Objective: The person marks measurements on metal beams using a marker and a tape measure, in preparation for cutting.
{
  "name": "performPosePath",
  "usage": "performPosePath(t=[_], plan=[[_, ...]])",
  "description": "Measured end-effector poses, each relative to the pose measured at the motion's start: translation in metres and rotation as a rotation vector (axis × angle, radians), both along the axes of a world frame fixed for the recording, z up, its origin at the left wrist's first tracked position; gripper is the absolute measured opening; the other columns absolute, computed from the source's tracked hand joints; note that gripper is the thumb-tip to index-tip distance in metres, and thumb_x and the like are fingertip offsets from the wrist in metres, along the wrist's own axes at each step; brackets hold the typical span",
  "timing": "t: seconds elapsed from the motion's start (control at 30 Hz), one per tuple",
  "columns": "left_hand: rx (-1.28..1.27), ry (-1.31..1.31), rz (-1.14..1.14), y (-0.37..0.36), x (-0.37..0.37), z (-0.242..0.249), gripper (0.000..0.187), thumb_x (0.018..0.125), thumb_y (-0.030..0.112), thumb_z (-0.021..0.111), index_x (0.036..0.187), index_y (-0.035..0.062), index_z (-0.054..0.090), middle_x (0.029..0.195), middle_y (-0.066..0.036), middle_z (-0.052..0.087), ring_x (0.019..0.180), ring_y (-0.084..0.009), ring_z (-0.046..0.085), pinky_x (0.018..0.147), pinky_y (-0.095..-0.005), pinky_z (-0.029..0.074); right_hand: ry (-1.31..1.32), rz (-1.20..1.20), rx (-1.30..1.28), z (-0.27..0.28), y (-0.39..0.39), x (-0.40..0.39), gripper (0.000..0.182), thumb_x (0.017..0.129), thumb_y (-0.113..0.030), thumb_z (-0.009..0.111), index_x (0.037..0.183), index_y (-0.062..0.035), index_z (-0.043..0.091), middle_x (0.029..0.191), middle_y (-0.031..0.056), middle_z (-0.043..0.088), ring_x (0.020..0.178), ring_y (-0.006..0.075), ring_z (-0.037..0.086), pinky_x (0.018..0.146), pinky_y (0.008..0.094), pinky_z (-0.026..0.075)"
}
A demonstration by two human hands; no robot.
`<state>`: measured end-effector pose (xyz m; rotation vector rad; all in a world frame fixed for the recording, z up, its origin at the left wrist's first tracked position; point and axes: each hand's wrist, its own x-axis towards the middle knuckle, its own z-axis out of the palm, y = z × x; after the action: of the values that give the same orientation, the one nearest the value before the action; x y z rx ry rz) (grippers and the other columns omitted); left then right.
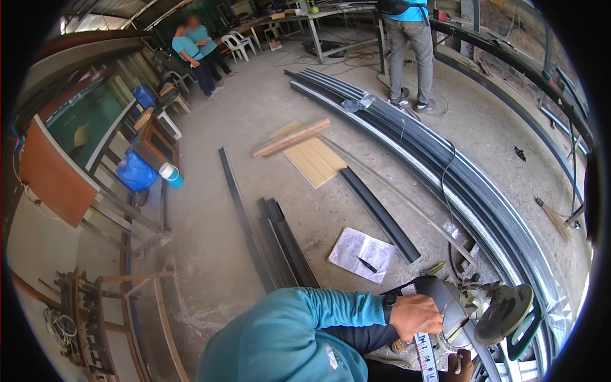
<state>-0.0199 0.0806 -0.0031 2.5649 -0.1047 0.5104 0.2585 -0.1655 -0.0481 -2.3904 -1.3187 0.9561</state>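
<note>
My left hand (417,316), with a dark watch at the wrist, has its fingers curled over a white strip (425,356) with handwritten black lettering, which shows on both sides of the hand. At the lower edge, my right hand (461,367) is closed round a small pale object, too small to identify. Just right of both hands stands a cutting machine with a large round disc (504,314) and a green handle (527,336). An open notebook (356,249) with a black pen (367,263) on it lies on the floor beyond my left arm.
Long metal profiles (439,167) curve along the right. Dark channels (289,248), another channel (380,213) and wooden boards (312,159) lie ahead. A broom (554,218) is far right. One person (410,51) stands by a workbench (337,14); two people (194,48) stand further back.
</note>
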Motion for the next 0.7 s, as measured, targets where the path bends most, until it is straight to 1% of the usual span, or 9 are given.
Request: performPosePath(t=[0.27,0.4,0.47,0.5,0.57,0.6,0.63,0.67,0.7], plan=[[-0.013,0.025,0.011,-0.001,0.0,0.001,0.035,0.067,0.031,0.077,0.08,0.0078,0.053,0.077,-0.01,0.056,0.075,-0.0329,0.065,0.066,-0.0456,0.051,0.2,-0.143,0.084,-0.029,-0.013,0.016,0.058,0.091,-0.013,0.072,0.144,-0.0176,0.048,0.141,0.0125,0.064,0.14,0.026,0.051,0.112,0.0472,0.043],[-0.02,0.037,0.008,-0.001,0.0,0.001,0.038,0.067,0.033,0.078,0.081,0.0076,0.054,0.08,-0.01,0.057,0.078,-0.0326,0.065,0.068,-0.0457,0.051,0.499,-0.335,0.153,-0.043,-0.018,0.026,0.052,0.095,-0.017,0.069,0.143,-0.0179,0.049,0.142,0.0129,0.063,0.142,0.0273,0.05,0.107,0.0479,0.049],[-0.025,0.086,0.0,0.0,-0.001,0.004,0.038,0.068,0.034,0.078,0.083,0.0073,0.055,0.082,-0.01,0.057,0.078,-0.0325,0.065,0.069,-0.0457,0.051,0.615,-0.378,0.159,-0.051,-0.018,0.031,0.049,0.097,-0.019,0.068,0.143,-0.018,0.049,0.142,0.0131,0.062,0.142,0.028,0.049,0.105,0.0483,0.052],[-0.019,0.11,-0.015,0.001,-0.002,0.007,0.039,0.069,0.035,0.078,0.083,0.0072,0.055,0.083,-0.01,0.058,0.079,-0.0325,0.065,0.069,-0.0456,0.05,0.345,-0.22,0.078,-0.018,-0.007,0.013,0.045,0.098,-0.023,0.068,0.139,-0.0181,0.053,0.14,0.0142,0.064,0.138,0.0305,0.053,0.102,0.0488,0.053],[-0.011,0.01,0.014,-0.003,0.0,0.001,0.038,0.071,0.035,0.077,0.086,0.0067,0.057,0.085,-0.01,0.058,0.08,-0.0325,0.065,0.07,-0.0451,0.05,-0.214,0.053,-0.082,0.048,0.021,-0.027,0.038,0.098,-0.031,0.068,0.133,-0.0184,0.061,0.134,0.0163,0.067,0.129,0.0355,0.059,0.098,0.0499,0.053],[-0.016,0.043,0.023,-0.004,0.0,0.003,0.038,0.074,0.035,0.076,0.09,0.0063,0.057,0.086,-0.01,0.058,0.081,-0.033,0.065,0.07,-0.0457,0.049,-0.231,-0.032,-0.031,0.053,0.023,-0.035,0.033,0.096,-0.034,0.071,0.124,-0.0177,0.066,0.123,0.0221,0.069,0.113,0.0443,0.065,0.091,0.053,0.053],[-0.003,0.045,0.014,-0.004,0.0,0.004,0.037,0.075,0.034,0.076,0.091,0.0062,0.057,0.086,-0.01,0.058,0.081,-0.0332,0.065,0.07,-0.0462,0.049,-0.381,0.183,0.104,0.042,0.015,-0.031,0.036,0.097,-0.036,0.071,0.128,-0.0178,0.065,0.115,0.0253,0.071,0.103,0.0488,0.067,0.088,0.0537,0.054],[0.005,0.05,0.011,-0.004,-0.001,0.003,0.037,0.076,0.034,0.075,0.092,0.0061,0.057,0.086,-0.01,0.058,0.081,-0.0333,0.065,0.07,-0.0467,0.049,-0.333,0.09,0.081,0.034,0.008,-0.026,0.037,0.096,-0.035,0.071,0.128,-0.0176,0.065,0.114,0.0253,0.071,0.105,0.0484,0.067,0.088,0.0539,0.054],[0.011,0.055,0.014,-0.002,-0.002,0.005,0.037,0.076,0.034,0.075,0.093,0.006,0.057,0.086,-0.01,0.058,0.081,-0.0335,0.065,0.07,-0.0471,0.049,-0.281,0.004,0.059,0.047,0.014,-0.034,0.038,0.096,-0.034,0.072,0.129,-0.0174,0.065,0.114,0.0254,0.071,0.106,0.048,0.067,0.089,0.0541,0.054]])
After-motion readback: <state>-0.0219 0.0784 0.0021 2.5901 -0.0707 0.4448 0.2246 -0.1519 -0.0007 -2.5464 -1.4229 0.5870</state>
